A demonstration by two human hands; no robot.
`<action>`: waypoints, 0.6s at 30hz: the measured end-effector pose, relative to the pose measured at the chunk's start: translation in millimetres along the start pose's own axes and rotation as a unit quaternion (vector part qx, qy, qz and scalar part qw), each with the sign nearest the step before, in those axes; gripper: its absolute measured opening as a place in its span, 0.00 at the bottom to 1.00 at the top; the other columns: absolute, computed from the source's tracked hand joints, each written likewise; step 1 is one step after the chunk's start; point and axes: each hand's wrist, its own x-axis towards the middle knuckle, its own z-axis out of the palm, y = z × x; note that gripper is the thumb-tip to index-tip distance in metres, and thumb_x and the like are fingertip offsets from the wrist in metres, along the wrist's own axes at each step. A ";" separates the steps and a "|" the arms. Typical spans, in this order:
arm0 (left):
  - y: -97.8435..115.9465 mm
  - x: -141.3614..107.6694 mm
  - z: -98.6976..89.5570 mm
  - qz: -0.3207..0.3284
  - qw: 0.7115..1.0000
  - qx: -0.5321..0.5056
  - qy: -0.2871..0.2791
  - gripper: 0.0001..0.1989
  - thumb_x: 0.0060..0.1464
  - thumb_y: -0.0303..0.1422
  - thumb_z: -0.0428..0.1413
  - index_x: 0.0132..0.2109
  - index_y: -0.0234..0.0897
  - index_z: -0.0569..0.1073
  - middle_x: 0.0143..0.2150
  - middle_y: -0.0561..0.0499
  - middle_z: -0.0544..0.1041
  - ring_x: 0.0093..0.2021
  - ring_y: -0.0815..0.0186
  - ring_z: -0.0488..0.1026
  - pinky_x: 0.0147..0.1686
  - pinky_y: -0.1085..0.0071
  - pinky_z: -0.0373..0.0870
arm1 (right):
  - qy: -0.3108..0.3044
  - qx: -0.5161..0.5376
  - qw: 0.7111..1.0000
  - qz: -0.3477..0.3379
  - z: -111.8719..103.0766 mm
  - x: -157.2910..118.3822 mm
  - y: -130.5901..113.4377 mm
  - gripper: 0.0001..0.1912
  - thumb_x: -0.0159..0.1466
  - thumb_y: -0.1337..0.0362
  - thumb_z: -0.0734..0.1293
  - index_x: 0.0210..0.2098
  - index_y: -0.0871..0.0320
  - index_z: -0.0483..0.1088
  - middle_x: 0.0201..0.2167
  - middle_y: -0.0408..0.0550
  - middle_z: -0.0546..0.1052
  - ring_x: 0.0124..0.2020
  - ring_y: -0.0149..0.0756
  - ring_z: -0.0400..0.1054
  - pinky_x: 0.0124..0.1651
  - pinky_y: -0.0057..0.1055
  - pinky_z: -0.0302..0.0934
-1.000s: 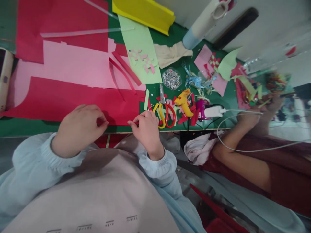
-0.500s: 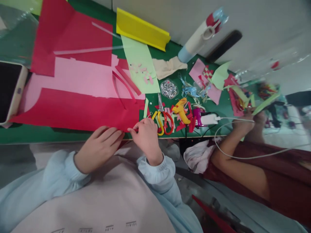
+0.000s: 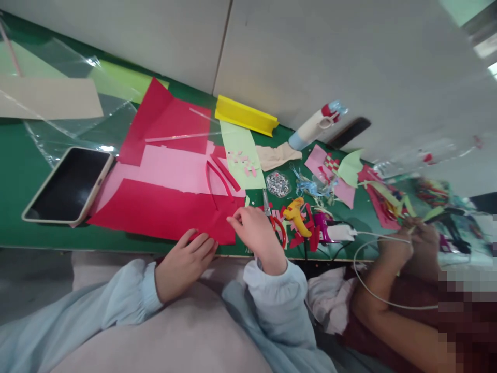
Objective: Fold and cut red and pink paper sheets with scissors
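A large red sheet [image 3: 163, 215], felt or foam by its look, lies along the table's front edge on top of a pink sheet [image 3: 166, 166]. My left hand [image 3: 184, 267] rests its slightly bent fingertips on the red sheet's near edge, thumb hidden. Above the sheet's right end, my right hand [image 3: 258, 233] has its thumb and fingers pinched together; whatever may be between them is too small to see. Red-handled scissors [image 3: 278, 228] lie just beyond that hand, partly covered by it. Two thin red strips [image 3: 225, 173] lie across the pink sheet.
A phone [image 3: 70, 186] lies left. Right of the scissors are a yellow glue gun [image 3: 297, 215], red scraps and a white plug [image 3: 339, 231] with a cable. Behind are a dish of beads [image 3: 278, 184], a yellow folded piece [image 3: 246, 116] and a bottle [image 3: 314, 127]. A co-worker's hands [image 3: 411, 241] work at right.
My right hand has lifted away from the sheet's near edge, up and right, apart from my left hand. The view has tilted upward and left, showing more wall and the whole phone.
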 end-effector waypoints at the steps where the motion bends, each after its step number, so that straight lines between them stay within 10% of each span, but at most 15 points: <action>1: -1.0 0.7 -0.9 0.000 1.000 -0.001 -0.007 0.12 0.63 0.28 0.54 0.51 0.32 0.76 0.46 0.45 0.78 0.49 0.59 0.70 0.56 0.58 0.59 | 0.008 -0.004 1.000 0.008 -6.7 10.4 3.3 0.14 0.70 0.58 0.63 0.41 0.60 0.76 0.39 0.54 0.80 0.44 0.44 0.72 0.47 0.36 0.60; 18: -11.2 6.3 -0.8 0.007 0.999 -0.011 -0.052 0.11 0.65 0.31 0.53 0.50 0.34 0.76 0.46 0.45 0.78 0.48 0.60 0.70 0.54 0.59 0.58 | 0.093 -0.004 0.996 0.013 -6.4 101.9 -30.1 0.26 0.67 0.45 0.63 0.44 0.64 0.73 0.40 0.61 0.80 0.44 0.48 0.75 0.42 0.35 0.65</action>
